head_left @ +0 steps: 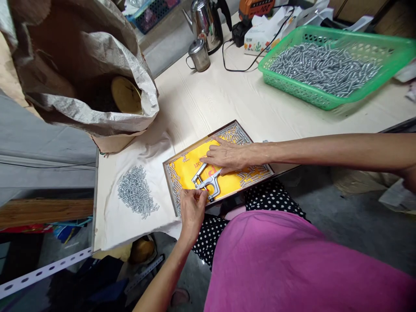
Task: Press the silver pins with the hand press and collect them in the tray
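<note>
Silver hand pliers (213, 181) with a curved jaw lie over a yellow sheet (185, 171) with red lettering, inside a shallow rectangular tray (224, 199). My right hand (229, 155) is on the handles of the pliers, palm down, partly hiding them. By the jaw end, my left hand (191, 210) has thumb and fingers pinched together; whatever lies between them is too small to make out. Small silver metal pins (238, 134) line the tray's sides and corners around the sheet.
Left of the tray, a pile of pins (136, 190) rests on a white cloth (110, 221). A green basket (328, 104) of pins stands at the back right. A large open paper sack (120, 134), metal mug (199, 56), kettle (208, 26) and black cable (240, 70) are also on the table.
</note>
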A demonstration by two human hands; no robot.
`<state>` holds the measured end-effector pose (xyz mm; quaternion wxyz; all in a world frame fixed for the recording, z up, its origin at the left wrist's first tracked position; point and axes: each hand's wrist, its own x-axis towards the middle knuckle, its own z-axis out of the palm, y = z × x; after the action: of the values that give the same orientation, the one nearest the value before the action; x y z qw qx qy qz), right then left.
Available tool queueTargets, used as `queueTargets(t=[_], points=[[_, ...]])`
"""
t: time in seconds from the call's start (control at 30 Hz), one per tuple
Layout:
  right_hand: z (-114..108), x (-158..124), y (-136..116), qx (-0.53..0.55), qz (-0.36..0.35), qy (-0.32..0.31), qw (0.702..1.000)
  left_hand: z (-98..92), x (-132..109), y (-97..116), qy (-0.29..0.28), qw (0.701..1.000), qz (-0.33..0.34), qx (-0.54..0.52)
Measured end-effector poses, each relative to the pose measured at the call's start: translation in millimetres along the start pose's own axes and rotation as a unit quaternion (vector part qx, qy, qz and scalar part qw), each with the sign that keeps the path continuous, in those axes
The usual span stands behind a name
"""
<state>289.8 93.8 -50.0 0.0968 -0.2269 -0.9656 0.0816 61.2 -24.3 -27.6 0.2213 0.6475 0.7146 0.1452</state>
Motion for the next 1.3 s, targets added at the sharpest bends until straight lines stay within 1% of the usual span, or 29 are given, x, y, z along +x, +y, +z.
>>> queueTargets(t=[0.07,0.1,0.17,0.2,0.3,0.37,0.43,0.53,0.77,0.87,0.93,0.97,1.03,1.1,1.13,1.2,1.23,1.3], points=[[2,2,-3,0.0,-0.002,0.019,1.0,-0.4,3,6,0.056,0.994,0.079,0.047],[2,4,-4,0.0,-0.003,0.027,1.0,-0.2,7,10,0.067,0.988,0.123,0.068],[1,10,-8,0.001,-0.003,0.037,0.999,0.9,22,18,0.055,0.974,0.192,0.108],[-1,13,-10,0.004,-0.002,0.035,0.999,1.8,30,22,0.036,0.97,0.204,0.127],[-9,21,-15,0.014,0.021,-0.007,1.0,4.4,51,30,-0.037,0.967,0.18,0.176],[-13,23,-17,0.001,0.041,-0.049,0.998,5.1,58,32,-0.069,0.964,0.165,0.196],[-13,24,-17,-0.022,0.056,-0.08,0.995,4.9,59,33,-0.079,0.961,0.168,0.204],[-6,24,-17,-0.041,0.061,-0.093,0.993,4.6,55,32,-0.074,0.963,0.172,0.196],[29,17,-16,-0.006,0.032,-0.039,0.999,8.2,49,26,-0.072,0.966,0.183,0.17],[34,12,-17,-0.004,0.035,0.0,0.999,10.0,46,25,-0.064,0.968,0.176,0.164],[34,9,-19,-0.013,0.019,0.038,0.999,10.1,47,22,-0.055,0.973,0.166,0.152],[35,7,-21,-0.014,0.009,0.055,0.998,8.6,49,18,-0.05,0.975,0.164,0.14],[37,4,-25,-0.029,-0.008,0.068,0.997,0.3,55,6,-0.031,0.98,0.163,0.109],[39,1,-30,-0.04,0.0,0.073,0.997,-17.1,62,-13,0.024,0.986,0.143,0.088],[40,-1,-32,-0.04,0.006,0.073,0.996,-28.7,66,-25,0.063,0.987,0.117,0.09],[41,-4,-35,-0.02,0.017,0.074,0.997,-54.0,73,-53,0.14,0.981,0.032,0.132],[41,-5,-36,-0.002,0.024,0.073,0.997,-66.0,76,-68,0.157,0.974,-0.013,0.164],[41,-7,-39,0.043,0.041,0.074,0.995,-84.4,83,-97,0.161,0.959,-0.078,0.218]])
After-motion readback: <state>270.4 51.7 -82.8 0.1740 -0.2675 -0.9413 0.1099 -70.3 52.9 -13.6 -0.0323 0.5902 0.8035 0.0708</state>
